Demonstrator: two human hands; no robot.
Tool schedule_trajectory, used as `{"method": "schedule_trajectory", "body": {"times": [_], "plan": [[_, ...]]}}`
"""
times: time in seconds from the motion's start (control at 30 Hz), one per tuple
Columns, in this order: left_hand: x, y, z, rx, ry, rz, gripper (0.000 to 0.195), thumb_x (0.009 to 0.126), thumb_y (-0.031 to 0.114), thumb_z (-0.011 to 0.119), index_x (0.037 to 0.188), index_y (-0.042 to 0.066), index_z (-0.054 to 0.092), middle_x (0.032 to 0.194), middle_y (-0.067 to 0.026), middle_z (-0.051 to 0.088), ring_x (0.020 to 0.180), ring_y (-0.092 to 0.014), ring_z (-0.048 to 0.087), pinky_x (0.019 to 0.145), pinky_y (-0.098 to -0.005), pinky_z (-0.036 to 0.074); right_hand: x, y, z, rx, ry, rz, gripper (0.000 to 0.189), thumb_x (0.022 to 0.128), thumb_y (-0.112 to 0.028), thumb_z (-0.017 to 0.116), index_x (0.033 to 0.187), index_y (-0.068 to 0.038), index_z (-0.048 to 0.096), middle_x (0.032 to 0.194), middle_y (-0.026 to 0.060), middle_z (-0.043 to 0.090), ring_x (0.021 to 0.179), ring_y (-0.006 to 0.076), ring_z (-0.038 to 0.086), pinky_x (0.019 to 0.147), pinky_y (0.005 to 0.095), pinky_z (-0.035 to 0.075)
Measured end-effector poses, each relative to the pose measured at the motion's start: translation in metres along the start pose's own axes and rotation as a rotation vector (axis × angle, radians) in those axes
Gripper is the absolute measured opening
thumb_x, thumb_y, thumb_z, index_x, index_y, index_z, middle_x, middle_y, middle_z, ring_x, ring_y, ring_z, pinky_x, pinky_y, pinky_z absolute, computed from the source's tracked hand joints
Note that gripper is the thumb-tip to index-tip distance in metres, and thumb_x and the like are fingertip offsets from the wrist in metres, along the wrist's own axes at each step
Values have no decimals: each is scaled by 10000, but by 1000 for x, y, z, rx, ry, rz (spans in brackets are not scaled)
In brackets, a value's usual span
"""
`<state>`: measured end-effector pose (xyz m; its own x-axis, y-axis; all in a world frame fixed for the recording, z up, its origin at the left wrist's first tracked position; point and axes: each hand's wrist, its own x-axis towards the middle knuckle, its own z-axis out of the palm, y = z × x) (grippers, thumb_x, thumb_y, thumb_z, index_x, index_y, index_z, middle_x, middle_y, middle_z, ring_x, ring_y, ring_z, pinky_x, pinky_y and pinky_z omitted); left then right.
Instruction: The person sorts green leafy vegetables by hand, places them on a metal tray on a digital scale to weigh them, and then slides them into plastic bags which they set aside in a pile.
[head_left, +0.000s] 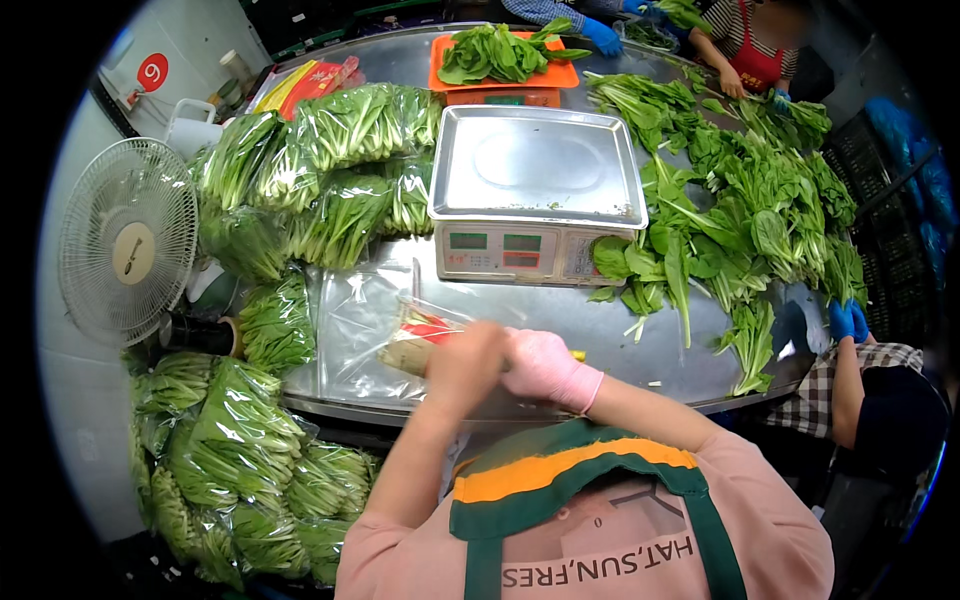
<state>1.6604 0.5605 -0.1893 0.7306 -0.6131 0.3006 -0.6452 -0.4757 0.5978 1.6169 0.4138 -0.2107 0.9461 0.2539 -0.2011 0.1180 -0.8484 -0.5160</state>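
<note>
My bare left hand (469, 364) and my right hand (544, 367), in a pink glove, meet close together over the metal table's near edge. The left one is blurred; what lies between the fingers is hidden. Just beyond my left hand, a beige wrapped packet with a red patch (412, 337) lies on flat clear plastic bags (345, 322). A small yellow object (577, 355) shows beside the glove. Farther back stands a digital scale (536, 169) with a bare steel tray.
Bagged leafy greens (352, 127) are piled on the left, with more (232, 442) below. Loose greens (757, 202) cover the right side. An orange tray (562, 73) of greens sits behind the scale. A fan (131, 240) stands at left. Co-workers' gloved hands (602, 36) (849, 321) are around the table.
</note>
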Motion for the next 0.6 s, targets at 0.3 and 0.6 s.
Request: {"method": "schedule_trajectory", "body": {"times": [0.3, 0.6], "plan": [[-41, 51, 27, -218, 344, -334, 576, 760, 190, 743, 1226, -6, 467, 1264, -234, 449, 1188, -335, 422, 973, -417, 340, -15, -6, -32, 489, 345, 280, 615, 811, -313, 633, 1349, -97, 426, 1162, 182, 590, 1105, 351, 546, 919, 403, 452], [-95, 25, 77, -1160, -545, -895, 276, 897, 171, 530, 1068, -31, 608, 946, -98, 680, 859, -149, 630, 763, -288, 493, 5, -1, 20, -191, 87, -54, 584, 757, -97, 579, 1296, 39, 400, 1280, 201, 488, 847, 308, 627, 732, 395, 533]]}}
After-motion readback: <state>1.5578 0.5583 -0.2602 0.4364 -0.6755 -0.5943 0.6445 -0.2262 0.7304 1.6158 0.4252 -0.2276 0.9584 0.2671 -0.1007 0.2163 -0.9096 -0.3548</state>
